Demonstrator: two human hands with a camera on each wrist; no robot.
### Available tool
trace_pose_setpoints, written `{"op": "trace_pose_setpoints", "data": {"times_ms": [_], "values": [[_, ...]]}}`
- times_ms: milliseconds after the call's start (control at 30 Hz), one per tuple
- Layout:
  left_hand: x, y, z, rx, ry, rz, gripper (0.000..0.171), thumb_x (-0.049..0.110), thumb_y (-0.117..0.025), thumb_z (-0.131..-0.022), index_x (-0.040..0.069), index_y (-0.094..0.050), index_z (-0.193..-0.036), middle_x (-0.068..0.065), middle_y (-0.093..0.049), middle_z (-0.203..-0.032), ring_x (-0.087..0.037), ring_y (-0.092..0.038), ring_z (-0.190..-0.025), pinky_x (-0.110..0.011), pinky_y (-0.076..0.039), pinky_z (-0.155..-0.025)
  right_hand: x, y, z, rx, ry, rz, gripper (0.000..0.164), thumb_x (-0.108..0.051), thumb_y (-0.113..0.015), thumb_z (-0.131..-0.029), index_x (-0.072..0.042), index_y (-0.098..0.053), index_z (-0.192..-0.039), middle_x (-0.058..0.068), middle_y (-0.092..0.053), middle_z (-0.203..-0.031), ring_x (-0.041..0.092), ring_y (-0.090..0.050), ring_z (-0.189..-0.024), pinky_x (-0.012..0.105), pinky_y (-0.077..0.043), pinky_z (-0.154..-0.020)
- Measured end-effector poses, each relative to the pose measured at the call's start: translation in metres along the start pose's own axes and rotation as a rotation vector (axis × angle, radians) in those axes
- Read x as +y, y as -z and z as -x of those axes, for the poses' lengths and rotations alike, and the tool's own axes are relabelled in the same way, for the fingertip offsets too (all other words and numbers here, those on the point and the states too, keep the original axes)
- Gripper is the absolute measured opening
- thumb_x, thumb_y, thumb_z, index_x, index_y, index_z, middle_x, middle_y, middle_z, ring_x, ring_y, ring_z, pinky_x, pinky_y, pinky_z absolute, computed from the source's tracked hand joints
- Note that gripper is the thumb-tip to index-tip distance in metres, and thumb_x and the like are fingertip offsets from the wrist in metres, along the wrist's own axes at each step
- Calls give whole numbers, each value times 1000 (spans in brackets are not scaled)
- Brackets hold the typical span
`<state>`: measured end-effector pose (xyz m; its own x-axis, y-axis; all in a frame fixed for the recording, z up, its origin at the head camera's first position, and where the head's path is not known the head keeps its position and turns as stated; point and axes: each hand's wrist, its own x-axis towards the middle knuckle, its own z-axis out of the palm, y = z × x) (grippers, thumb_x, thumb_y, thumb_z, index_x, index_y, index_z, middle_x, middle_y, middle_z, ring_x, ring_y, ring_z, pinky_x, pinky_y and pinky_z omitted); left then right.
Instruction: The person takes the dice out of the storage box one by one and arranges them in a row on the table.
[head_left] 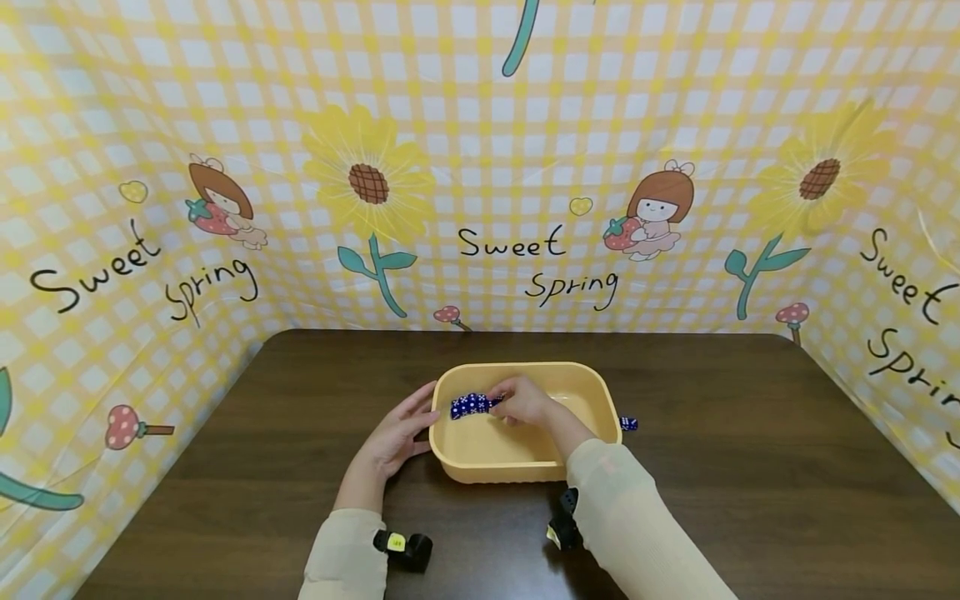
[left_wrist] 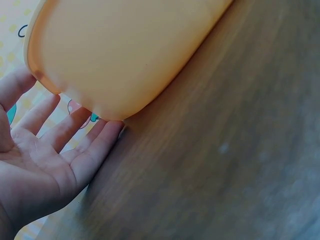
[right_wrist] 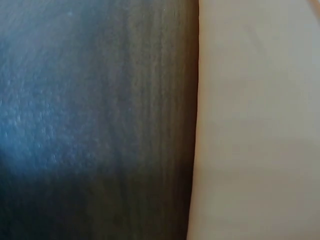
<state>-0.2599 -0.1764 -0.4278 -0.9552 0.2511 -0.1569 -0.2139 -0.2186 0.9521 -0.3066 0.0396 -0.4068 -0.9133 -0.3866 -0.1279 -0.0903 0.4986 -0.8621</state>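
We see the blue patterned cloth inside the yellow tub at its far left, pinched by the right hand. The left hand, fingers straight, braces the tub's left wall. Without that brace, a pull may slide the tub across the table.

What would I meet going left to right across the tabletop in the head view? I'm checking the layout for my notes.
Left hand against the tub's left end → blue patterned cloth → right hand gripping that cloth inside the yellow tub → small blue piece just past the tub's right rim.
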Motion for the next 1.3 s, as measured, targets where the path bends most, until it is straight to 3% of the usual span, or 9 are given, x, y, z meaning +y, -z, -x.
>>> {"op": "trace_pose_setpoints", "data": {"times_ms": [567,1067,1300], "values": [[0,-1,-1,7,4,1,54,6,-51,-85,19,-32,-134,-9,-30,-135,-26,-33,-117,-47,-38,-79,1,-1,1,1,57,38,13,5,-63,-72,4,-61,-85,5,-55,-60,14,-46,-46,24,-40,-46],[-1,0,-1,12,2,1,54,7,-51,-85,19,-32,-133,-9,-30,-135,-26,-33,-117,-46,-39,-78,2,-3,3,-5,160,164,11,3,-68,-68,4,-62,-77,1,-54,-59,8,-45,-51,21,-40,-48],[-1,0,-1,15,3,3,54,7,-52,-85,20,-33,-133,-9,-31,-135,-26,-33,-117,-46,-38,-79,4,-2,2,-26,146,104,12,5,-66,-69,5,-62,-80,2,-55,-60,9,-46,-50,22,-40,-48]]}}
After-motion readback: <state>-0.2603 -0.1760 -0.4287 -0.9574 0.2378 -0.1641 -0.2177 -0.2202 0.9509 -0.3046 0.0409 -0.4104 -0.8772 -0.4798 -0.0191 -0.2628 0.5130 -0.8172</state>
